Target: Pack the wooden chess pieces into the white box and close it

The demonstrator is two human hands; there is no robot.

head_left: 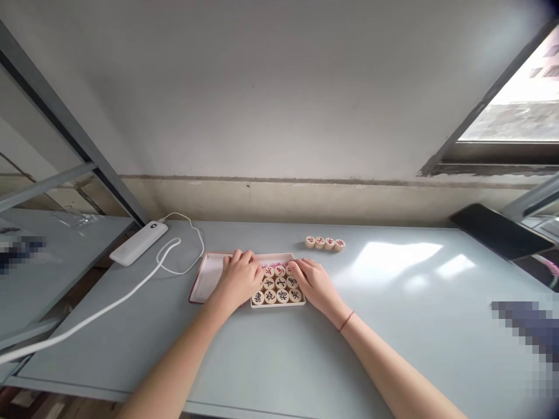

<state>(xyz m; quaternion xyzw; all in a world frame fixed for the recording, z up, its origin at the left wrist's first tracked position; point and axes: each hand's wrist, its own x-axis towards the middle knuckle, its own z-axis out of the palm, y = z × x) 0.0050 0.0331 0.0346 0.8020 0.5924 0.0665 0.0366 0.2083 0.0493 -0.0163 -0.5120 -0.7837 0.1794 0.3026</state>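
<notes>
A shallow white box (279, 305) holds rows of round Chinese chess pieces (282, 295), the nearer ones marked in black and the back row in red. My left hand (242, 276) lies over the box's left side, fingers curled against the left end of the back row. At the opposite end, my right hand (317, 285) presses its thumb on the rightmost red piece, with the fingers bent round the box's right edge. The box lid (209, 276), pale inside with a red rim, lies partly under my left hand. Fingertips on the far side are partly hidden.
Behind the box, several red-marked chess pieces (325, 243) stand in a short row on the grey desk (371, 349). A white power bank (138, 242) with a white cable (109, 302) lies left. A dark flat object (502, 230) is at the far right, by the metal frame.
</notes>
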